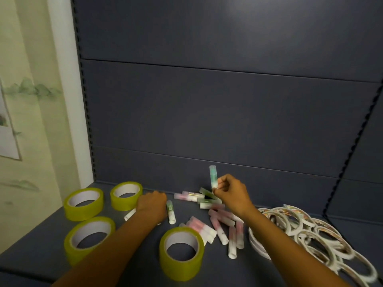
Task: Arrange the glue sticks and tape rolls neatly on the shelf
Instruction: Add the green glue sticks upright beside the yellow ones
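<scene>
My right hand [230,192] pinches a green-capped glue stick [213,176] and holds it upright above a loose pile of pink and green glue sticks [219,220] on the dark shelf [37,245]. My left hand [152,206] rests palm down on the shelf with curled fingers; a white glue stick [130,214] pokes out beneath it, and what it grips is hidden. Another green glue stick [171,212] lies just right of that hand. Several yellow tape rolls [84,204] lie flat at the left and front. A heap of thin white tape rolls [306,230] sits at the right.
The shelf's dark back panel [207,121] rises directly behind the pile. Slotted uprights [87,112] frame the bay on both sides. A pale wall with a painted hanging [24,100] stands to the left.
</scene>
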{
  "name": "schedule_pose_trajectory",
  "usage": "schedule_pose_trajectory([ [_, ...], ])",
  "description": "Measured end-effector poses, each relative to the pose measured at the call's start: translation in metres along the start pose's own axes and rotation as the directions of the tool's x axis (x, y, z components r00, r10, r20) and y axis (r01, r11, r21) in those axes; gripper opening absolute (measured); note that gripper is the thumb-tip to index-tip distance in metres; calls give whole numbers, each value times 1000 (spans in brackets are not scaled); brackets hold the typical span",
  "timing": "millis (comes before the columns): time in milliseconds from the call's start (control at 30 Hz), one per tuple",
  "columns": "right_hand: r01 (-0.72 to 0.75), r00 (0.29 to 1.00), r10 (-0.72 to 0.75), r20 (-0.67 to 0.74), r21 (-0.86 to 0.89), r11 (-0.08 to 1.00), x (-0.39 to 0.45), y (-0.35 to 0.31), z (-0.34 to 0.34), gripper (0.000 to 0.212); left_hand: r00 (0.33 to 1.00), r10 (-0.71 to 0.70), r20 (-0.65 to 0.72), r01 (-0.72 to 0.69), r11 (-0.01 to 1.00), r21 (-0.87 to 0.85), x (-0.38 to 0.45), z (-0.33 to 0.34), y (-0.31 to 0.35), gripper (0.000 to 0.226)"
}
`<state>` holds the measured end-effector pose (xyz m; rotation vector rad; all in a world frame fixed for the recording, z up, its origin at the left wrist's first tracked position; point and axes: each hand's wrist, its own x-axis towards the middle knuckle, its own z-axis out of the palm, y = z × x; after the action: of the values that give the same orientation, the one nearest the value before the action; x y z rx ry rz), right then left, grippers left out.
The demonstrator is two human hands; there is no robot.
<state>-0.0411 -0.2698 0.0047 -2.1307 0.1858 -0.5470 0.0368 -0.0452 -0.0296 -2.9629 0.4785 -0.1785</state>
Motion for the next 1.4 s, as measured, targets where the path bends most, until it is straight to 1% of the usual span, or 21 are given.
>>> schedule_pose_trajectory([
  [133,3,1000,-4,24,16,1000,9,9,-4,18,999,-51,6,51,998,-33,0,1,4,32],
  [267,8,999,-10,45,41,999,15,17,-8,16,993,-112,27,114,983,-142,-3,-6,7,32],
  [400,9,998,-13,56,67,998,18,25,-10,16,982,-190,-15,178,942,-284,-12,-16,11,25],
  [500,0,998,-5,69,81,997,14,27,-10,16,969,-227,-97,152,858,-490,-16,-23,10,16],
  [533,-5,997,-2,75,89,996,11,27,-10,16,965,-237,-111,132,807,-576,-18,-25,10,16],
  [600,-4,997,-4,75,101,995,5,27,-11,15,965,-231,-127,64,673,-737,-19,-31,12,23],
  [667,3,999,-8,53,104,995,1,23,-17,14,967,-192,-166,-34,549,-835,-20,-37,17,31],
  [767,13,1000,-10,-24,104,994,-4,18,-32,13,958,-138,-251,-177,403,-898,-24,-44,30,41],
  [900,15,995,-4,-104,103,995,-23,15,-52,16,941,-28,-337,-318,264,-910,-29,-52,52,57],
  [1000,50,987,-29,-160,128,990,-42,21,-70,27,924,47,-380,-382,161,-910,-31,-52,74,60],
  [1067,58,979,-34,-199,114,992,-59,27,-86,38,911,98,-401,-410,105,-906,-35,-52,93,58],
  [1167,56,970,-39,-240,64,996,-91,40,-117,53,883,188,-430,-446,51,-893,-42,-53,132,55],
  [1233,70,954,-60,-294,24,997,-108,49,-146,62,855,248,-455,-473,15,-881,-47,-60,163,54],
  [1300,41,934,-47,-355,-23,999,-124,57,-178,67,826,298,-479,-493,-30,-869,-51,-70,196,55],
  [1400,2,907,-29,-421,-65,998,-153,72,-226,69,787,354,-506,-508,-95,-856,-63,-85,250,54],
])
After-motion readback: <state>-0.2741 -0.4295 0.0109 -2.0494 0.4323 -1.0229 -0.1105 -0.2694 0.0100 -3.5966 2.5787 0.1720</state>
